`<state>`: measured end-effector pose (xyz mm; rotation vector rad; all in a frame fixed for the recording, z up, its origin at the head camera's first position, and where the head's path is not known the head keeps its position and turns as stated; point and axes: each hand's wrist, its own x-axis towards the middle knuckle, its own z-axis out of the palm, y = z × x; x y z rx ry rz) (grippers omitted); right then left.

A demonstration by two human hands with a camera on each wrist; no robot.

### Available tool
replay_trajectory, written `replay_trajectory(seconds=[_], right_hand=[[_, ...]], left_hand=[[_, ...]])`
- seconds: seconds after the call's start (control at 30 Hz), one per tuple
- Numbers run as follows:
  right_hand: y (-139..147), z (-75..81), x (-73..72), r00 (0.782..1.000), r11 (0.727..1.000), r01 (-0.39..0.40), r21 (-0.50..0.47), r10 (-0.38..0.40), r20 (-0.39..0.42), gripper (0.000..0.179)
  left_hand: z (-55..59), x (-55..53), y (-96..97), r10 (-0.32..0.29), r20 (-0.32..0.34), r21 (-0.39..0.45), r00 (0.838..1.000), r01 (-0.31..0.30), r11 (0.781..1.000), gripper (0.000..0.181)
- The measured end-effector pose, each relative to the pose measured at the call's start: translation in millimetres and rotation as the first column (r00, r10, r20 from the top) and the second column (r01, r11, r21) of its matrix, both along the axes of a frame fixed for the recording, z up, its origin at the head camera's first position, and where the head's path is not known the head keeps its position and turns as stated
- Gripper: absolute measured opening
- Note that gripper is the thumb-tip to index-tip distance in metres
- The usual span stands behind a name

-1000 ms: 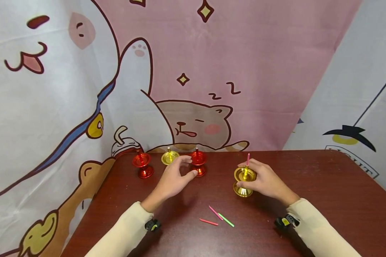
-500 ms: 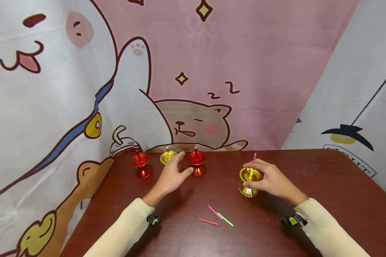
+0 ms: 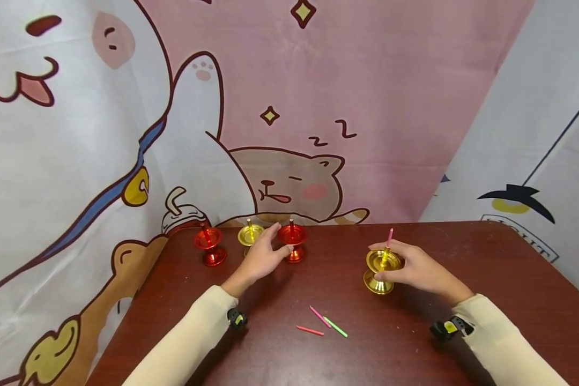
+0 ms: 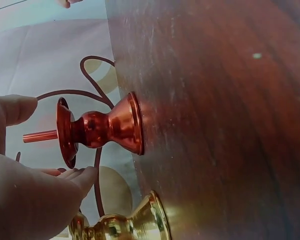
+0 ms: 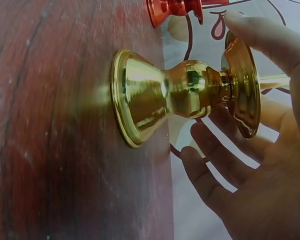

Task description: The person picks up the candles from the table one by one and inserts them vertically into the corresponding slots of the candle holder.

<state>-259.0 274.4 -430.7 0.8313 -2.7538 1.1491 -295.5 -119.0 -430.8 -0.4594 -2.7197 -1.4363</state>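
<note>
My right hand [image 3: 417, 265] holds the dish rim of a gold candle holder [image 3: 379, 281] between thumb and fingers. A pink candle [image 3: 390, 237] stands upright in its tube. In the right wrist view the holder's base [image 5: 140, 95] is on or just at the tabletop. My left hand [image 3: 261, 256] reaches towards a red candle holder [image 3: 296, 253], thumb and fingers spread. The left wrist view has that holder's dish [image 4: 66, 132] between the fingers and thumb; contact is not clear. Behind my left hand, a second gold candle holder [image 3: 249, 234] is partly hidden.
Another red candle holder [image 3: 214, 255] stands at the table's back left. Loose on the table [image 3: 347, 364] lie a red candle [image 3: 310, 331], a pink candle [image 3: 319, 316] and a green candle [image 3: 335, 327]. A printed cartoon curtain [image 3: 376, 107] hangs behind the back edge.
The gold candle holder with the pink candle has moved right with my right hand. My left hand first drew slightly left, then came back to the red candle holder.
</note>
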Motion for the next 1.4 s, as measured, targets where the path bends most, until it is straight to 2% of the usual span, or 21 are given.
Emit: replay_trajectory(seconds=[0.2,0.43,0.57,0.73,0.93,1.03,1.17,1.3,1.4], right_hand=[[7,1.5,1.9,0.998,1.000,0.002,-0.019,-0.001,0.058,0.060],[17,2.9,3.8,0.998,1.000,0.026,-0.001,-0.026,0.049,0.062],[24,4.3,5.8,0.999,0.999,0.044,0.012,-0.044,0.030,0.062],[32,7.0,9.9,0.998,0.998,0.060,0.018,-0.060,-0.011,0.061],[37,10.8,16.3,0.994,0.995,0.101,0.014,-0.100,-0.042,0.062],[37,14.2,22.2,0.983,0.988,0.155,-0.006,-0.155,-0.097,0.059],[35,19.3,31.7,0.955,0.976,0.209,-0.060,-0.217,-0.201,0.053],[28,25.5,44.5,0.936,0.962,0.247,-0.115,-0.268,-0.230,0.045],[20,29.2,54.3,0.934,0.961,0.242,-0.134,-0.268,-0.237,0.040]], left_hand=[[-4.1,-10.2,1.7,-0.033,0.041,0.047,0.999,0.031,0.998,0.080],[-22.0,-27.2,-0.4,-0.056,0.055,0.072,0.997,0.052,0.996,0.085],[-18.7,-26.4,2.3,-0.039,0.087,0.094,0.995,0.030,0.995,0.080],[-7.8,-19.2,7.4,-0.039,0.129,0.152,0.991,0.019,0.988,0.077],[-12.7,-20.3,8.8,-0.049,0.153,0.202,0.987,0.017,0.979,0.075],[-15.4,-21.2,9.5,-0.051,0.161,0.212,0.986,0.016,0.977,0.075],[-15.7,-21.3,10.8,-0.055,0.181,0.218,0.982,0.014,0.976,0.076],[-15.6,-21.7,12.0,-0.062,0.191,0.227,0.980,0.017,0.974,0.077],[-15.6,-21.4,12.4,-0.072,0.197,0.235,0.978,0.025,0.972,0.077]])
